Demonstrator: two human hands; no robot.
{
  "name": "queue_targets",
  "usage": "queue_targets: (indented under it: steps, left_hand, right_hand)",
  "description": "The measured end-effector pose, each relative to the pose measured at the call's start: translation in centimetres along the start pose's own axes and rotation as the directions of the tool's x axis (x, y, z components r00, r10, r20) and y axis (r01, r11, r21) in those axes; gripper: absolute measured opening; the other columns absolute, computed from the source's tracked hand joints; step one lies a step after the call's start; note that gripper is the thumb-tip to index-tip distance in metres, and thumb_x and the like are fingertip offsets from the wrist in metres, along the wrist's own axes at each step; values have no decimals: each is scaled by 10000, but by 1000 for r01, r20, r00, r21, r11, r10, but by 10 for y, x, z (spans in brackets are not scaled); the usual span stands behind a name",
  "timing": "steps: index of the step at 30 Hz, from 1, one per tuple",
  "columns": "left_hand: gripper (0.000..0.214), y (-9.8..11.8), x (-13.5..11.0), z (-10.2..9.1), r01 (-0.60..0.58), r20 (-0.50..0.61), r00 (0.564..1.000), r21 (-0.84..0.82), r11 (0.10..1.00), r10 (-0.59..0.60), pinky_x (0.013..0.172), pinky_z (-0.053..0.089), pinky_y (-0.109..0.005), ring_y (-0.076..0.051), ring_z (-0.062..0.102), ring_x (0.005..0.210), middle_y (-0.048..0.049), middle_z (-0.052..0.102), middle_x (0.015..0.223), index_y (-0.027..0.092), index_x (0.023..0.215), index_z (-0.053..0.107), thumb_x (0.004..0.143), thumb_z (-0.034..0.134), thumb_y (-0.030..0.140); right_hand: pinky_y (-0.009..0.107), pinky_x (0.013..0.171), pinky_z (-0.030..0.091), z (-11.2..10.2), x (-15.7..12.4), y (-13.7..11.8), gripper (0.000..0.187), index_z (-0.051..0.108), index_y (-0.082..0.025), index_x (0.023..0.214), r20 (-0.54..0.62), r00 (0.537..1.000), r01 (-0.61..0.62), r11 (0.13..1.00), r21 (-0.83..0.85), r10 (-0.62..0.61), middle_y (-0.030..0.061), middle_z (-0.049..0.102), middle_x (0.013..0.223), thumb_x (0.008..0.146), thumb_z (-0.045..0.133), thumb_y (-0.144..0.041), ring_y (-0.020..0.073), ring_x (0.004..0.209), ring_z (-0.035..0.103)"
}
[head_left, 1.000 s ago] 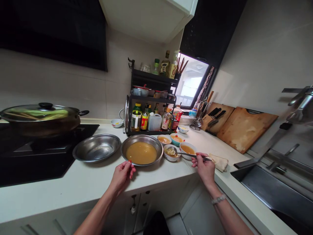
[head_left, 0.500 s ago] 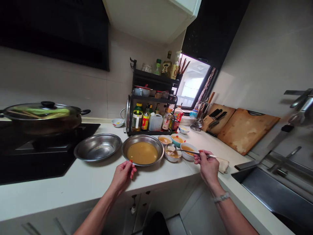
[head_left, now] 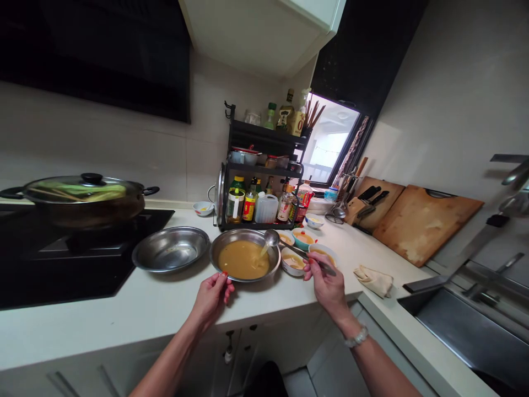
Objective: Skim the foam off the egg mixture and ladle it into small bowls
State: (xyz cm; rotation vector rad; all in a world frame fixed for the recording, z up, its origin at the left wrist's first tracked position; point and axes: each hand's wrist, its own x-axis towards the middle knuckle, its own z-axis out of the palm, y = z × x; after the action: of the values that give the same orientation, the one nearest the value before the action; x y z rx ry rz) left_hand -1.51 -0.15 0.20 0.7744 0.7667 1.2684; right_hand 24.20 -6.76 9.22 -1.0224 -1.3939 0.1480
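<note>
My left hand (head_left: 214, 298) pinches the near rim of a steel basin (head_left: 226, 238), which holds a cloudy yellow-brown broth (head_left: 242, 259). My right hand (head_left: 328, 284) grips the handle of a metal ladle (head_left: 271, 238). The ladle's head is tilted over the basin's right side, and a thin stream of liquid falls from it into the broth. Just right of the basin, under the handle, sits a small bowl (head_left: 292, 270) with broth in it. Behind it are a turquoise bowl (head_left: 303, 244) and a white bowl (head_left: 324, 251), partly hidden by my right hand.
A second steel basin (head_left: 171, 251) stands left, beside a lidded pan (head_left: 88, 201) on the black stove. At the back is a rack (head_left: 264, 171) with several bottles. A folded cloth (head_left: 374, 280), knife block (head_left: 361, 205), cutting boards (head_left: 427, 223) and sink (head_left: 463, 336) are on the right.
The ladle has moved left from the small bowl to above the basin, and liquid now pours from it. My left hand stays on the basin's rim.
</note>
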Motion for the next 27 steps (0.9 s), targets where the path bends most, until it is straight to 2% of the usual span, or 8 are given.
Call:
queue_targets:
  steps: [2,5,8,12,16,21,27]
  left_hand:
    - [487,0,0,0,6,-2,1000,-11,1000,-6,366,324,-163,-50,449,370,-18,619,483,123,621,590,525,815,544]
    - [478,-1,1,-1,8,4,1000,-18,1000,-8,366,326,-160,-48,448,369,-15,620,486,122,629,592,540,815,536]
    - [468,-2,1,-2,7,13,1000,-14,1000,-7,368,331,-159,-47,452,374,-15,621,492,121,627,591,557,811,528]
    - [476,-2,1,-2,5,8,1000,-21,1000,-5,367,328,-156,-44,446,375,-12,623,497,118,636,595,551,814,532]
    - [480,-1,1,-2,-1,8,1000,-3,1000,1,366,326,-157,-44,442,376,-12,621,494,114,631,597,551,811,536]
    - [473,0,1,-1,1,4,1000,2,1000,-1,370,325,-160,-46,444,377,-11,619,494,113,631,598,556,809,530]
    - [486,1,0,-1,13,-5,1000,-7,1000,-13,366,318,-157,-45,442,373,-10,616,487,112,632,595,537,816,534]
  right_hand:
    - [301,529,545,-6,-4,1,187,675,-222,975,35,997,67,997,-31,-66,39,662,794,877,576,-346,144,548,609]
    - [295,528,546,-19,-6,6,198,675,-217,989,5,997,78,993,-93,-78,45,659,826,887,564,-346,146,574,613]
    - [275,490,540,-31,-9,14,219,652,-198,988,-70,997,10,983,-183,-23,29,650,761,891,554,-367,134,527,598]
    - [260,448,531,-41,-17,26,269,634,-181,945,-91,993,-95,963,-250,75,12,638,658,873,550,-427,141,484,607]
    - [256,399,504,-41,-21,33,347,612,-181,897,-120,974,-212,960,-180,193,-9,615,552,824,572,-518,147,412,587]
    - [285,439,524,-44,-12,37,411,575,-190,817,-278,910,-327,945,-28,307,-22,576,423,742,627,-591,191,414,619]
    - [252,387,480,-55,-5,37,420,583,-165,822,-333,877,-361,932,25,348,9,630,487,712,683,-558,165,385,589]
